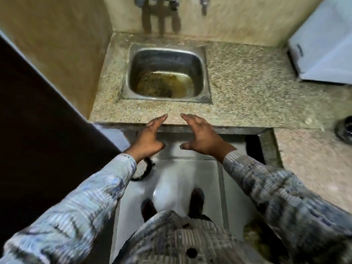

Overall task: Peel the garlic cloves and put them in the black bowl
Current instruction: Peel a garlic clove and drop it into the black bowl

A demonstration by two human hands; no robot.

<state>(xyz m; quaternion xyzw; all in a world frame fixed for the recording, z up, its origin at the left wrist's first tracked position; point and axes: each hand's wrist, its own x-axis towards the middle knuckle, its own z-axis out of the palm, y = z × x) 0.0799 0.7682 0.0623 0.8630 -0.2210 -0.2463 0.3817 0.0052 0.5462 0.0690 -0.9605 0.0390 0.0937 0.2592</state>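
My left hand (pixel 150 137) and my right hand (pixel 200 135) hover side by side over the front edge of the speckled granite counter (pixel 247 88), fingers stretched forward and thumbs turned inward, both holding nothing. A dark round object (pixel 344 129), possibly the black bowl, is cut off by the right edge of the view on the counter. No garlic cloves are in sight.
A steel sink (pixel 165 52) with brown stained water sits in the counter straight ahead, taps (pixel 162 2) on the wall above. A white appliance (pixel 323 46) stands at the back right. A dark door (pixel 38 121) fills the left. Below are white floor tiles and my feet.
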